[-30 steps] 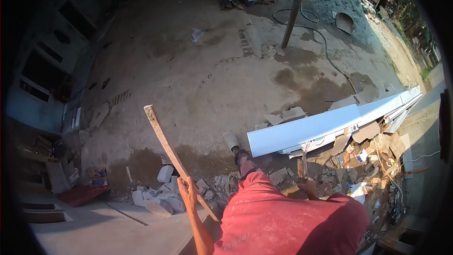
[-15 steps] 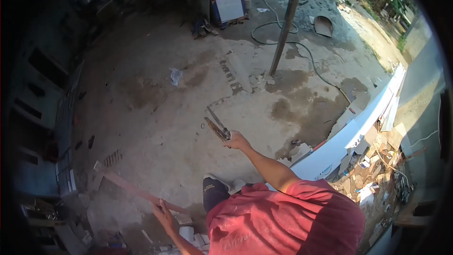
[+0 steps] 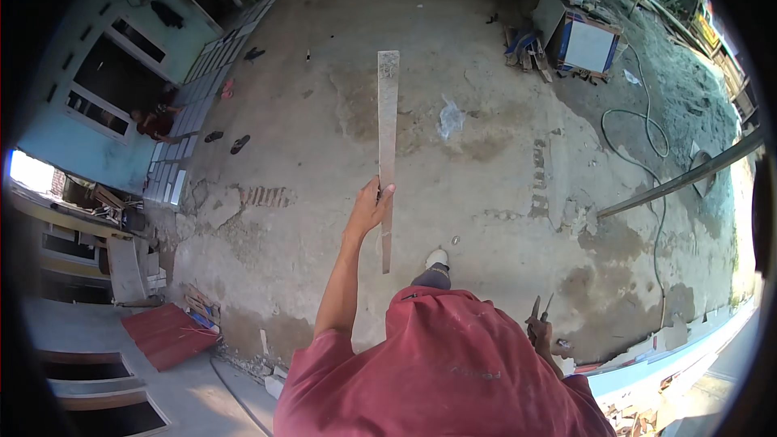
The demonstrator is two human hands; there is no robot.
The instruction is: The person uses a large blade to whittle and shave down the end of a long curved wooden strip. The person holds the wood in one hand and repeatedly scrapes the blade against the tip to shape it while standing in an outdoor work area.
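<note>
Out in front of my body, my left hand (image 3: pixel 368 209) grips a long narrow plank (image 3: pixel 388 113) that points straight away from me over the concrete, its far end pale and rough. Low at my right side, my right hand (image 3: pixel 541 332) is closed on dark, narrow hand tools (image 3: pixel 535 309) with long prongs or blades; their exact kind is hard to tell. My red shirt fills the lower middle, and one of my shoes (image 3: pixel 437 259) shows beyond it on the ground.
A leaning post (image 3: pixel 680 178), looping hose (image 3: pixel 651 125) and boxy item (image 3: pixel 589 44) stand right. Left, a person (image 3: pixel 154 124) is by a tiled step near sandals (image 3: pixel 239 144). A red sheet (image 3: pixel 162 332) lies lower left; a plastic scrap (image 3: pixel 451 117) lies ahead.
The view has turned left, so the post and hose shift rightward. My left hand has swung the plank forward and upward in view; my right hand with the tools has dropped back to my side.
</note>
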